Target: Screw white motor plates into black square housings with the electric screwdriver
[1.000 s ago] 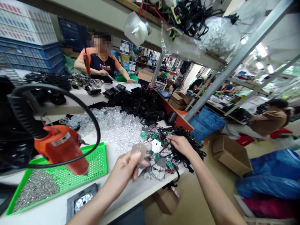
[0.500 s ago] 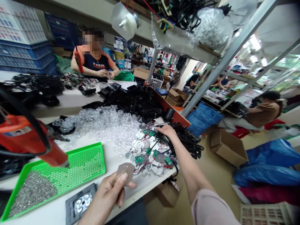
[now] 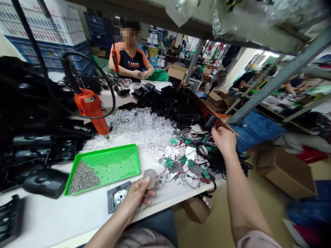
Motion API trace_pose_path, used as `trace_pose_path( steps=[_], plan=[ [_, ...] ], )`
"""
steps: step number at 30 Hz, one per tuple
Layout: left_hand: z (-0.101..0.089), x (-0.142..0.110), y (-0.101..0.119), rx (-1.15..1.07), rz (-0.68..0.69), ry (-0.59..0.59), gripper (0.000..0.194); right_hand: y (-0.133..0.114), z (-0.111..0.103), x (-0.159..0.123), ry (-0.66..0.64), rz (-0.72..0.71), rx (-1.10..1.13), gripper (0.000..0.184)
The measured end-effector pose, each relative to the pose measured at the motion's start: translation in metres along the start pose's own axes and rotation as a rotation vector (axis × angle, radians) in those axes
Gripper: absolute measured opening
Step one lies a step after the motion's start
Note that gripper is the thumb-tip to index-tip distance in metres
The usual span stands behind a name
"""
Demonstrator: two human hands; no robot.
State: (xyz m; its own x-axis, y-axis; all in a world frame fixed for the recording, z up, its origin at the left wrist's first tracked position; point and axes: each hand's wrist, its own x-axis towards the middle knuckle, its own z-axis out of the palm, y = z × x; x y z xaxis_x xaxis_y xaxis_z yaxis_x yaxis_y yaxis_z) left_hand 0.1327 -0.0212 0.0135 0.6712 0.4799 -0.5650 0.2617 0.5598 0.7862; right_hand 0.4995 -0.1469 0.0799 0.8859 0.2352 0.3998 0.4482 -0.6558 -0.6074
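Crates (image 3: 54, 27) in white and blue stand stacked at the far left, behind a pale worktable (image 3: 46, 220) loaded with parts; a shelf (image 3: 243, 32) slants overhead, and blue bags (image 3: 261, 129) and an open carton (image 3: 284, 168) sit at right.

Counting rightward: one orange power driver (image 3: 91, 106), hanging by its cable; one green tray (image 3: 121, 168), with screws (image 3: 82, 177) beyond counting; one dark square housing (image 3: 111, 201), partly behind the left forearm; one co-worker (image 3: 131, 62) across the table. One left hand (image 3: 138, 193) pinches one thin grey plate (image 3: 151, 175) between thumb and fingers, above the table's near edge. Next come one heap of clear lenses (image 3: 144, 124), at least five green circuit boards (image 3: 169, 162) among red wires, and one bundle of black cords (image 3: 217, 160). Above the cords, one right hand (image 3: 224, 139) has its fingertips drawn together; I cannot tell what they pinch. At least two people (image 3: 244, 81) work farther right.
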Motion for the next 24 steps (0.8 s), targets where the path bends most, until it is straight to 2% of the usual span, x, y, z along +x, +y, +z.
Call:
trace_pose_path(
  steps=[4, 7, 10, 12, 13, 14, 16, 17, 19, 21, 23, 24],
  plan=[
    [0.000, -0.008, 0.002, 0.058, 0.096, 0.046, 0.058, 0.010, -0.019, -0.008, 0.038, 0.056, 0.030, 0.033],
    [-0.002, -0.014, 0.005, 0.052, 0.117, 0.051, 0.056, 0.019, -0.025, -0.018, -0.035, 0.103, 0.033, 0.039],
    [-0.001, -0.017, 0.013, -0.052, 0.103, 0.027, 0.052, 0.016, -0.026, -0.044, -0.130, 0.118, -0.018, 0.034],
    [0.000, -0.017, 0.018, -0.125, 0.057, 0.002, 0.047, 0.004, -0.025, -0.078, -0.211, 0.067, -0.079, 0.026],
    [0.000, -0.015, 0.020, -0.155, 0.035, -0.007, 0.043, -0.005, -0.023, -0.101, -0.284, -0.003, -0.112, 0.023],
    [0.000, -0.014, 0.022, -0.180, 0.019, -0.012, 0.038, -0.016, -0.021, -0.126, -0.419, -0.099, -0.100, 0.022],
    [-0.001, -0.011, 0.024, -0.222, 0.005, -0.012, 0.029, -0.038, -0.014, -0.181, -0.763, -0.317, 0.105, 0.019],
    [-0.001, -0.010, 0.025, -0.243, 0.003, -0.011, 0.026, -0.048, -0.008, -0.208, -0.863, -0.410, 0.189, 0.018],
    [-0.001, -0.010, 0.025, -0.283, 0.001, -0.009, 0.024, -0.066, 0.008, -0.256, -0.894, -0.509, 0.230, 0.019],
    [0.001, -0.010, 0.024, -0.313, 0.001, -0.008, 0.025, -0.080, 0.030, -0.291, -0.810, -0.535, 0.231, 0.029],
    [0.003, -0.012, 0.022, -0.320, 0.009, -0.003, 0.026, -0.089, 0.049, -0.310, -0.742, -0.507, 0.219, 0.037],
    [0.003, -0.012, 0.020, -0.313, 0.011, 0.001, 0.028, -0.092, 0.056, -0.315, -0.735, -0.497, 0.208, 0.033]
  ],
)
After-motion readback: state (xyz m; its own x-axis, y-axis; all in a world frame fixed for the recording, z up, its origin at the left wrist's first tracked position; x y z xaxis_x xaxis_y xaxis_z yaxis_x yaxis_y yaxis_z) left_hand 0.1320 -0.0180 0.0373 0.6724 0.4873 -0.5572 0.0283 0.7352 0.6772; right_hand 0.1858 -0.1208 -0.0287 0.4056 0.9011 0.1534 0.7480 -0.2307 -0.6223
